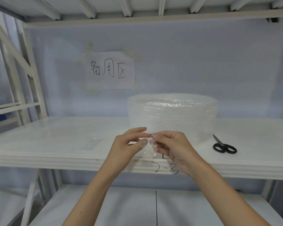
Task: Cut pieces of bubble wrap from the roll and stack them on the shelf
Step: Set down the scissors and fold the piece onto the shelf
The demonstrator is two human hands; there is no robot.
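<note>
A large roll of clear bubble wrap stands on the white shelf, right of centre. In front of it, over the shelf's front edge, both hands hold a small piece of bubble wrap between them. My left hand pinches its left side with thumb and fingertips. My right hand pinches its right side, fingers curled behind the film. A small flat piece of bubble wrap lies on the shelf to the left. Black-handled scissors lie on the shelf to the right of the roll.
A paper sign with handwritten characters hangs on the back wall. The shelf's front lip is marked "2-3". A lower shelf sits beneath my arms, and white rack posts stand at the left.
</note>
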